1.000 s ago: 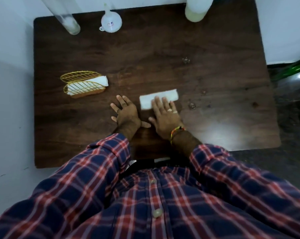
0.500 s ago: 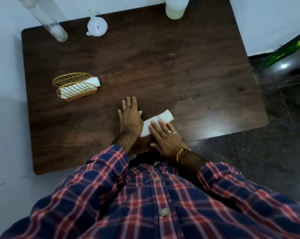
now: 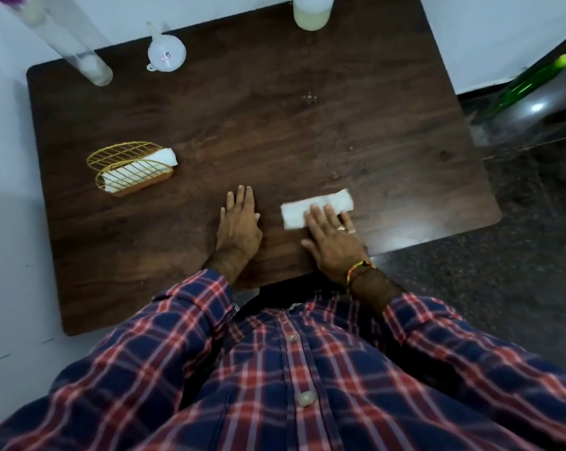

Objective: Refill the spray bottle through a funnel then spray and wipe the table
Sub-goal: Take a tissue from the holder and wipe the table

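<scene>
Near the counter (image 3: 389, 131) edge, the right hand (image 3: 332, 239) pressed flat fingers (image 3: 315, 214) on a tissue (image 3: 310, 205), wiping; the left hand (image 3: 239, 224) lay flat, empty; refilling looked done.

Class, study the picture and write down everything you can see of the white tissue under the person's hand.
The white tissue is a folded, oblong strip of what looks like soft paper, lying flat on the dark wooden table near its front edge, its far end angled slightly away. The right hand presses on it with straight fingers that cover part of its near side. The left hand rests flat on the table beside it, apart from it. Whether it is damp cannot be told.
</scene>
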Demonstrator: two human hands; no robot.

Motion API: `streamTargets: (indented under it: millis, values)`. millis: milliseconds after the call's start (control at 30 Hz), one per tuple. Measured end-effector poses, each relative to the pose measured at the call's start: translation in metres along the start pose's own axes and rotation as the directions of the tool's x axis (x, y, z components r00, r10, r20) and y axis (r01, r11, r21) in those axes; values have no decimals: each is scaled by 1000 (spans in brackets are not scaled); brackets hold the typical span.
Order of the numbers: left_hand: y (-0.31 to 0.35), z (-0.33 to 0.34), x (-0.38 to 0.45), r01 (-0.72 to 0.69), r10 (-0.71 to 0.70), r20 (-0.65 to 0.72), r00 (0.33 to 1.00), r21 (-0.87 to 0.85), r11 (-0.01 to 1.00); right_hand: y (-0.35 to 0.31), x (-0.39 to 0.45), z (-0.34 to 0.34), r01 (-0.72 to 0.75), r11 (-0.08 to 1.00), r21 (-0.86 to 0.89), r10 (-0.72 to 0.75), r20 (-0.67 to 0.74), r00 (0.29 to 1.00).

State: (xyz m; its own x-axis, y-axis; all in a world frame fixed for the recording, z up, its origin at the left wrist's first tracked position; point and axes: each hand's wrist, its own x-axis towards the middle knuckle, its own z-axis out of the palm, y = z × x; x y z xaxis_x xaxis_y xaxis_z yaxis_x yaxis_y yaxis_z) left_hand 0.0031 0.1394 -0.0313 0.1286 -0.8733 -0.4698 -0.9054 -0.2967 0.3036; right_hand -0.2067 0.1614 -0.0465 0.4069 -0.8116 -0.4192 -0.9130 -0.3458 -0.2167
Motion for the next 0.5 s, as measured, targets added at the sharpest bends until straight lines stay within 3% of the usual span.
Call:
streamTargets:
  millis: [100,333,500]
  values:
    - [4,1,0,19,-19,-12,1000,12,1000,8,33,-17,-141,989,45,142,-21,990]
    - [20,-3,11,32,-33,-42,999,-4,999,-3,30,-22,99,995,-31,-98,45,994]
    - [23,-14,29,96,-96,-27,995,-9,995,34,52,-31,-118,993,-2,118,-10,993]
